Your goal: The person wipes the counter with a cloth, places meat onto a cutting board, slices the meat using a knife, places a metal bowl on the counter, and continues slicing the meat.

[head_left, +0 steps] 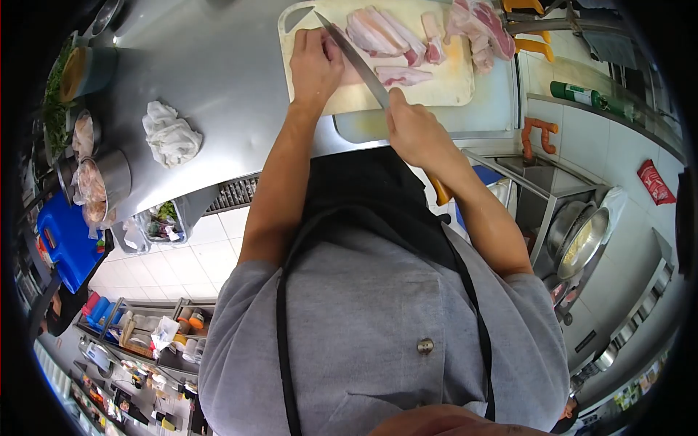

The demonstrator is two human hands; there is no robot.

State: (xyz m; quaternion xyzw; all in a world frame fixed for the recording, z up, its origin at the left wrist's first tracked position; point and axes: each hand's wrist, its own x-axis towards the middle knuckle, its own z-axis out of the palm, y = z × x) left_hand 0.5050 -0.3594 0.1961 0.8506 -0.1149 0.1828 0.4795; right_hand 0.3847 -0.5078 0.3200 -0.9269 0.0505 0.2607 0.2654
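Knife is at the upper middle of the frame, blade slanting from the right hand up-left across the cutting board, tip near the board's top-left corner. Right hand has its fingers wrapped tight round the handle; the orange butt sticks out below the wrist. Left hand is just left of the blade, fingers bent and close together over a pink piece of meat. Can't tell whether they pinch it or only press; contact is hidden.

Other meat, same board: fatty slab top middle, thin strip below it, small chunk to the right, big cut at the board's upper right.

Handling, my read: meat is soft, floppy, likely slick on the fat. Pin it flat with curled fingertips, knuckles toward the blade. Strip should be light, easy to lift by one end; big cut looks heaviest, support from underneath. Knife: stiff, sharp, handle only; greasy fingers could slip.
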